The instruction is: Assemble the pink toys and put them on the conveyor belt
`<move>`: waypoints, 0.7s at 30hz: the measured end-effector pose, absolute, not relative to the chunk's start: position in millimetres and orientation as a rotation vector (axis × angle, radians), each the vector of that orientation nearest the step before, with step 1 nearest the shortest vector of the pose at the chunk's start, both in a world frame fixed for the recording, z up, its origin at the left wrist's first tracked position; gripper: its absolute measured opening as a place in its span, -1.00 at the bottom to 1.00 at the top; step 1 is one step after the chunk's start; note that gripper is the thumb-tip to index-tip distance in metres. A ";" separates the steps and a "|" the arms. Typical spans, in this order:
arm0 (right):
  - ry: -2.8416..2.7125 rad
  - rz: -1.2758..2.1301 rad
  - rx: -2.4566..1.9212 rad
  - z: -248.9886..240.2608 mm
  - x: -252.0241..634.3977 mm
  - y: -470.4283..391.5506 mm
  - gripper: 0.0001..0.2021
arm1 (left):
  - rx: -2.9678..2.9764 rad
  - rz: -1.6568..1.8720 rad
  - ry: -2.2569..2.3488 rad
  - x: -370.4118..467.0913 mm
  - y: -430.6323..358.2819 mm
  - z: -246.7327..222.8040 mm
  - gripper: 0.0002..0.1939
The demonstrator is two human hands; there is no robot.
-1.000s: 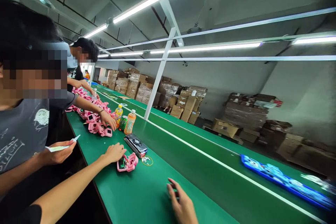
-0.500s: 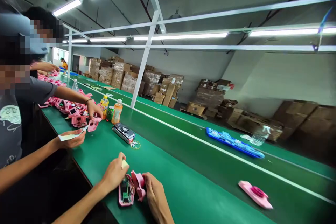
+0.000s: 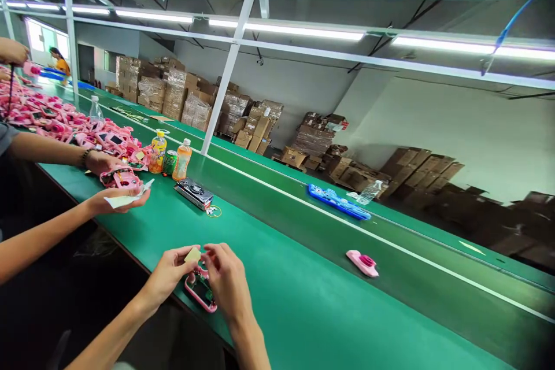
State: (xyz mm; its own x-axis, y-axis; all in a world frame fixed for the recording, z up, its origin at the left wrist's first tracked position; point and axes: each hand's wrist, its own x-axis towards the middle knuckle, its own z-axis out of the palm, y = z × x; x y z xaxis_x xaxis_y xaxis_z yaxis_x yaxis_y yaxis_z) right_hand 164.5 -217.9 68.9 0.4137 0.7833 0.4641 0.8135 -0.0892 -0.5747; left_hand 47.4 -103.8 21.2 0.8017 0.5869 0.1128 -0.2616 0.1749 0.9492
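Note:
My left hand (image 3: 167, 274) pinches a small pale yellow piece, like paper or tape (image 3: 193, 255), between thumb and fingertips. Close beside it, my right hand (image 3: 228, 280) has its fingers curled in towards the piece; what they grip, if anything, is hidden. Beneath both hands an opened pink toy camera (image 3: 200, 295) lies on the green table, its circuit board showing inside the pink rim. Part of its pink shell stands up between my hands, mostly covered by them.
A co-worker's hands (image 3: 117, 193) hold a pink shell and white paper at the left, near a heap of pink camera parts (image 3: 65, 127). Drink bottles (image 3: 182, 160) and a dark boxy device (image 3: 193, 192) stand ahead. A pink camera (image 3: 363, 263) and blue tray (image 3: 338, 202) lie rightward.
My right hand has moved from the side of the pink shell up to the yellow piece in my left hand. The view has swung right. The co-worker's hands have come together.

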 end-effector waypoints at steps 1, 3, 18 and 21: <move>-1.439 -0.039 -1.906 70.5 154.6 -211.2 -0.81 | 1.246 0.613 0.277 47.6 -104.0 21.6 -0.32; -1.468 -0.026 -1.983 71.2 142.5 -200.5 -0.80 | 1.217 0.629 0.245 49.0 -103.9 21.6 -0.30; -1.511 0.054 -2.148 87.2 149.5 -189.2 -0.85 | 1.132 0.669 0.265 56.6 -108.3 13.2 -0.46; -1.589 0.044 -2.152 85.5 149.4 -190.0 -0.82 | 1.105 0.641 0.255 57.7 -108.7 14.6 -0.49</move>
State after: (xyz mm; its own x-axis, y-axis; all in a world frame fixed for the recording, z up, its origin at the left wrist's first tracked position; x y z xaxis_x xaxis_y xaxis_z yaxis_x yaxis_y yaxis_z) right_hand 149.4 -190.0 85.5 0.3313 0.9120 0.2418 0.8972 -0.2252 -0.3799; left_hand 57.7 -108.7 14.6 0.7940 0.5964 0.1178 -0.3519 0.2930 0.8890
